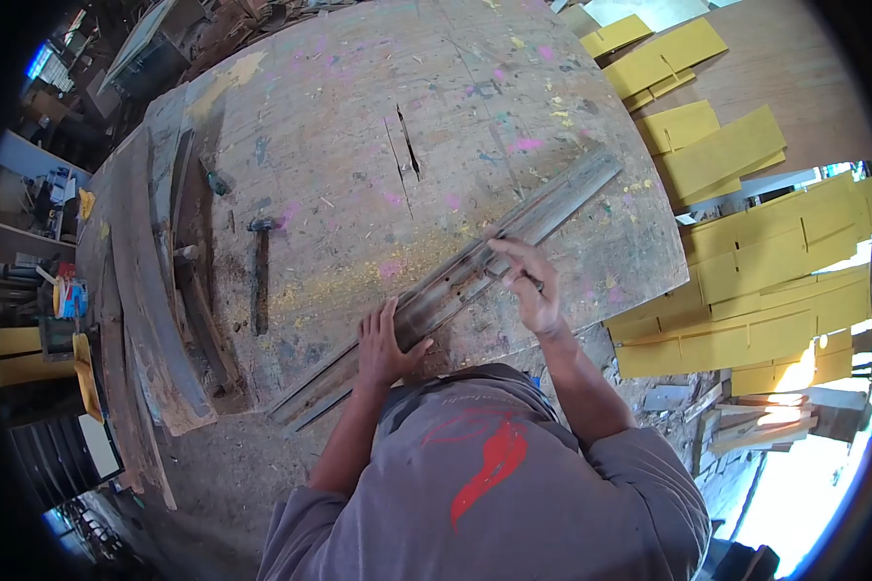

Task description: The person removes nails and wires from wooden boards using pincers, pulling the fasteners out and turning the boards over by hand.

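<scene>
A long weathered wooden board with a groove along it lies diagonally across the worn tabletop, its lower left end past the table's near edge. My left hand rests on the board's lower half with its fingers spread. Over the middle of the board is my right hand, its thumb and fingers bent together near the board's surface; what they hold, if anything, is too small to make out. A hammer lies on the table to the left.
Several old planks lie along the table's left side. A green-handled tool is beside them. Yellow painted panels are stacked to the right. Sawdust is scattered near the board, and a narrow slot cuts the tabletop.
</scene>
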{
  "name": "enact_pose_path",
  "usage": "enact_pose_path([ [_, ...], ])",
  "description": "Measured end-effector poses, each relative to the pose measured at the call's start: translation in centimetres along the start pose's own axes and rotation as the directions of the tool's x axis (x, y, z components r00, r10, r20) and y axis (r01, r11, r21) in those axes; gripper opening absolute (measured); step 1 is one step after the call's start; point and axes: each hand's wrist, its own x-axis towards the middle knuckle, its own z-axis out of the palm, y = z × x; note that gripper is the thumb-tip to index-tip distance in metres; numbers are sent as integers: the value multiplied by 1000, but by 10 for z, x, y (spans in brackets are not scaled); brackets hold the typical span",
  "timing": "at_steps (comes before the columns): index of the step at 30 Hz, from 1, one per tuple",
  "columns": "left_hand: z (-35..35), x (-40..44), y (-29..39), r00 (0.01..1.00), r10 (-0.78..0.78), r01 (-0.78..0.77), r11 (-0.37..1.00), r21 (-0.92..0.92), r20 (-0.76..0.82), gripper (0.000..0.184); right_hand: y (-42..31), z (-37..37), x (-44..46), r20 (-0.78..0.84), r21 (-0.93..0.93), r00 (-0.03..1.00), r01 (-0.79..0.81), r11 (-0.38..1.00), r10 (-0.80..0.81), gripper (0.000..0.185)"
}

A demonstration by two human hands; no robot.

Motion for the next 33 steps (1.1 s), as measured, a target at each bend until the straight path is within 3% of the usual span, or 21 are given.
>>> enact_pose_path([
  [3,13,9,16,999,-21,23,998,54,-43,100,-14,-1,5,201,-228,977,112,967,-65,53],
  [5,13,9,18,998,-17,22,996,82,-62,98,2,17,2,23,-25,996,83,996,-83,35],
  [7,13,11,23,996,-24,33,994,105,-81,97,2,31,12,-46,50,997,57,997,-55,20],
  [10,13,13,28,994,-52,65,989,136,-94,99,1,34,49,19,-33,997,-72,997,73,12],
  [12,16,13,28,993,-71,84,985,149,-89,101,14,33,76,66,-107,968,-235,966,243,12],
  [16,17,13,26,992,-99,108,985,135,-73,106,28,52,121,11,-181,923,-376,909,384,19],
  [17,18,13,25,993,-97,107,984,141,-73,106,38,54,128,3,-247,920,-380,891,393,28],
  [20,19,11,25,993,-99,107,986,125,-64,105,74,70,165,-96,-381,896,-436,815,434,26],
  [23,17,12,26,992,-112,118,986,119,-55,105,121,85,202,-153,-582,792,-555,594,591,30],
  [26,13,15,28,990,-136,140,983,122,-40,105,160,90,217,-86,-512,676,-660,549,732,32],
  [30,11,16,30,991,-130,133,982,135,-33,105,211,81,226,33,-580,715,-555,596,698,32],
  [33,14,15,29,990,-139,142,981,135,-28,104,210,76,234,-24,-507,672,-646,570,740,30],
])
